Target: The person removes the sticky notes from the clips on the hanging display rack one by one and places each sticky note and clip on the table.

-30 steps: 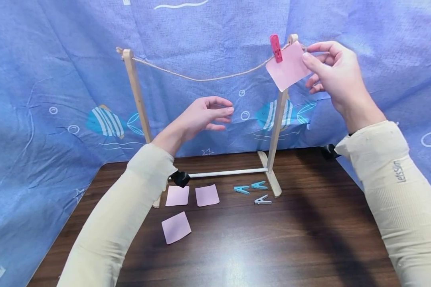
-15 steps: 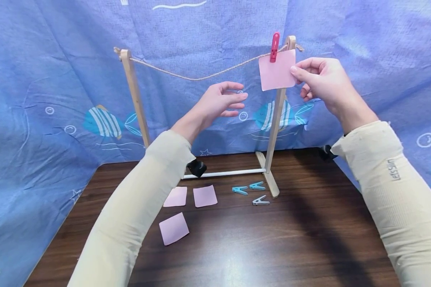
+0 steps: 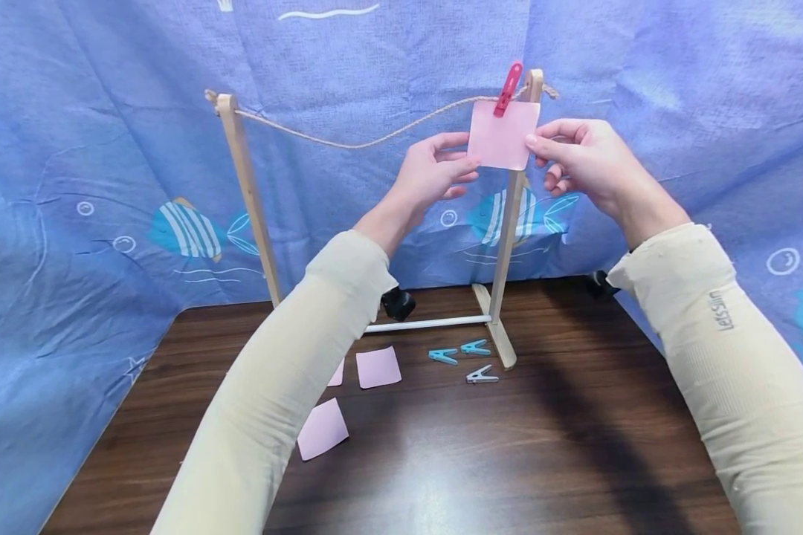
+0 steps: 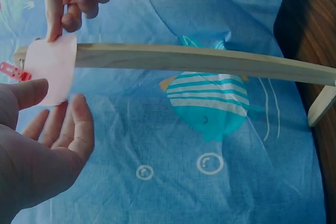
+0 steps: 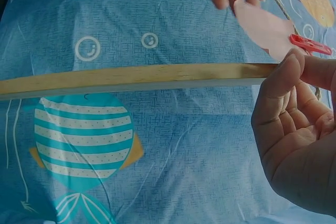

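A pink square of paper (image 3: 504,136) hangs from the rope (image 3: 355,146) near the right post, under a red clothespin (image 3: 508,89). My right hand (image 3: 585,160) pinches the paper's right edge between thumb and index finger. At the opposite edge, my left hand (image 3: 435,169) reaches in with relaxed fingers. Its thumb overlaps the paper's lower left part, and its fingertips touch the edge in the left wrist view, where the paper (image 4: 55,69) looks slightly bowed. How firmly the left fingers meet it cannot be told.
The wooden right post (image 3: 506,238) stands behind the paper; the left post (image 3: 249,193) is farther off. On the table (image 3: 508,461) lie blue clothespins (image 3: 444,357), a grey clothespin (image 3: 482,375) and more pink papers (image 3: 378,368). A blue fish-print cloth (image 3: 348,67) hangs behind.
The clipped paper has shifted left and straightened from its tilt, with my right hand moving left and down at its edge. My left hand has risen rightward and come up to the paper.
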